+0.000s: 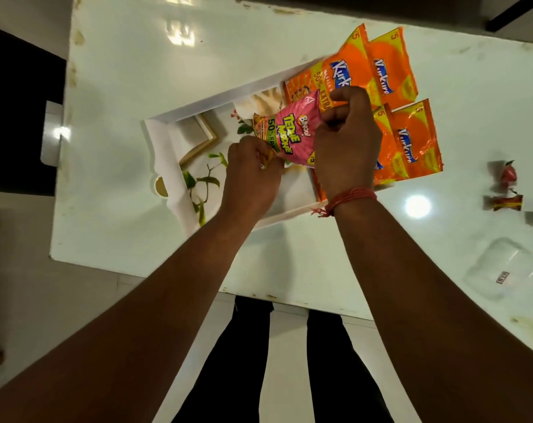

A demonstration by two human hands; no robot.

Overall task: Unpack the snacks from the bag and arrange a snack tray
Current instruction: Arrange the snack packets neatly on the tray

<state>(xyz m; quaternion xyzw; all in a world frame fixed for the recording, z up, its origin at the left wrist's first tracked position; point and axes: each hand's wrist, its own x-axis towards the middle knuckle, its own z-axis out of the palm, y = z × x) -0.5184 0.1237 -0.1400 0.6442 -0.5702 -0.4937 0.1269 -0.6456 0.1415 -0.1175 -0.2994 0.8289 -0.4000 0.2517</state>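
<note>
Pink glossy foil snack packet w/ yellow-green lettering — prob. light, air-puffed, slippery, crushable, so best held by its crimped ends — sits above the white floral-printed tray, left hand grip pinched on its near end, right hand on its side, beside orange foil packets.

Both hands over white tray on white table. Left hand pinches near end of pink Bingo Tedhe Medhe packet; right hand grips its far end. Packet held just above tray's leaf-printed floor. Orange Kurkure packets fill tray's right end, overlapping, some past the rim. Red thread band on right wrist. Red-wrapped sweets lie on table well to the right; clear plastic bag lies nearer table's front edge.
</note>
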